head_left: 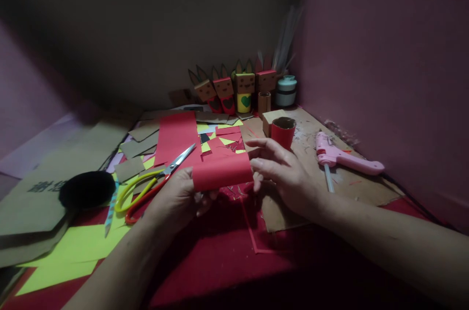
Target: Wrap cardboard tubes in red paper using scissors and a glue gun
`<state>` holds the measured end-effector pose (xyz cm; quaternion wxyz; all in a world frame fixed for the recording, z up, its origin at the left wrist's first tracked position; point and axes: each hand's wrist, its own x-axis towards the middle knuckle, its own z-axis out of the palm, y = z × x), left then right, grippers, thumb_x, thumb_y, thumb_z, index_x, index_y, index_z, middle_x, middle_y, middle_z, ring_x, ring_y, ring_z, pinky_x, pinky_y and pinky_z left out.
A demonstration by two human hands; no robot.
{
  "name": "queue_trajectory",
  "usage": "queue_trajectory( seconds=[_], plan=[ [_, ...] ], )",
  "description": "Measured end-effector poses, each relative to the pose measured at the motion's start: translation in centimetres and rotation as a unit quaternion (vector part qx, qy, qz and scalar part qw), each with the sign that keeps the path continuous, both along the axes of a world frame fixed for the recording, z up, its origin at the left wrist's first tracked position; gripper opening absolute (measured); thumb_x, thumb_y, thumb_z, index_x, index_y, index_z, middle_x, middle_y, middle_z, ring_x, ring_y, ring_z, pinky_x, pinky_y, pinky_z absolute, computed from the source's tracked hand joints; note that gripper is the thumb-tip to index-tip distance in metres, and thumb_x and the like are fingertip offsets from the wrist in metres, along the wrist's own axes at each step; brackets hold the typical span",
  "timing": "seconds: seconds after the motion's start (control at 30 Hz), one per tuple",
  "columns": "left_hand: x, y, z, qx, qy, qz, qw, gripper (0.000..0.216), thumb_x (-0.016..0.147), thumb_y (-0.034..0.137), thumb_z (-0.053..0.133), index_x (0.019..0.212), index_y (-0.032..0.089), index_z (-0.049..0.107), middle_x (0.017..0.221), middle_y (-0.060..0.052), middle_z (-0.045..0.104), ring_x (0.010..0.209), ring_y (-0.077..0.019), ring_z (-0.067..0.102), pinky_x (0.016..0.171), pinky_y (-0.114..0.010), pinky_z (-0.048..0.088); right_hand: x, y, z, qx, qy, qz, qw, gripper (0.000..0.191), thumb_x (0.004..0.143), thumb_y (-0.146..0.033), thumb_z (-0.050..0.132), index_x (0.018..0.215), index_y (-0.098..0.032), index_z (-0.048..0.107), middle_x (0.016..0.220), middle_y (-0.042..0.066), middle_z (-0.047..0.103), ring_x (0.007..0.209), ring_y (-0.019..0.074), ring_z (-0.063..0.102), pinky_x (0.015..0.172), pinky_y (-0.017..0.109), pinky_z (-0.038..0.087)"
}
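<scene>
A strip of red paper [222,172], curved over into a soft bend, is held up above the table's near middle. My left hand [179,195] is closed on its left end, the thumb on top and the other fingers partly hidden beneath. At the right end is my right hand [282,173], its fingers bent around the paper's edge and the index finger raised above it. Scissors [176,161] with one yellow and one red handle lie just beyond my left hand. A red paper-covered tube [283,132] stands upright behind my right hand.
A pink glue gun [339,156] rests at the right. Several cardboard figures with ears [245,85] line the back, beside a pale blue-green jar [286,90]. A striped pencil [111,212], a black round object [87,190] and yellow paper [78,246] lie at the left.
</scene>
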<state>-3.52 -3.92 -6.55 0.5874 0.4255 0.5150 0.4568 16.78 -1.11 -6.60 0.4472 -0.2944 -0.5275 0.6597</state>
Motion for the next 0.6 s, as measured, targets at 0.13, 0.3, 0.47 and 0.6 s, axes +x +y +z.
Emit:
queue_trajectory(
  seconds=[0.13, 0.3, 0.47, 0.6],
  plan=[
    [0.3, -0.3, 0.2, -0.006, 0.041, -0.006, 0.999, 0.005, 0.068, 0.018, 0.068, 0.064, 0.016, 0.068, 0.048, -0.002, 0.057, 0.035, -0.0073, 0.04, 0.032, -0.017, 0.028, -0.5, -0.2, 0.1, -0.034, -0.028, 0.052, 0.998, 0.055, 0.072, -0.028, 0.078, 0.121, -0.023, 0.055, 0.094, 0.003, 0.064, 0.066, 0.0117, 0.06, 0.062, 0.027, 0.05],
    [0.3, -0.4, 0.8, 0.06, 0.033, 0.071, 0.995, 0.03, 0.088, 0.046, 0.058, 0.082, 0.017, 0.066, 0.051, 0.0, 0.056, 0.037, -0.0085, 0.043, 0.035, -0.018, 0.033, -0.8, 0.8, -0.5, -0.16, 0.109, 0.067, 0.979, 0.037, 0.068, -0.025, 0.079, 0.099, -0.016, 0.06, 0.09, 0.006, 0.064, 0.069, 0.0161, 0.061, 0.053, 0.027, 0.053],
    [0.5, -0.6, 0.6, 0.061, 0.01, 0.029, 0.998, 0.055, 0.08, 0.039, 0.073, 0.128, 0.024, 0.051, 0.059, 0.003, 0.06, 0.044, -0.0095, 0.05, 0.043, -0.018, 0.04, -0.8, 1.0, -0.8, -0.185, 0.136, 0.102, 0.968, 0.027, 0.072, -0.024, 0.077, 0.093, -0.012, 0.065, 0.093, 0.009, 0.063, 0.08, 0.0177, 0.06, 0.056, 0.025, 0.054],
    [1.0, -0.3, 0.5, 0.065, -0.043, 0.049, 0.996, 0.035, 0.076, 0.034, 0.076, 0.105, 0.019, 0.064, 0.07, -0.001, 0.064, 0.048, -0.0083, 0.052, 0.043, -0.018, 0.043, -0.8, 0.5, -0.8, -0.172, 0.122, 0.124, 0.97, 0.03, 0.075, -0.034, 0.074, 0.095, -0.015, 0.063, 0.081, 0.006, 0.062, 0.071, 0.0178, 0.06, 0.052, 0.028, 0.054]
  ],
)
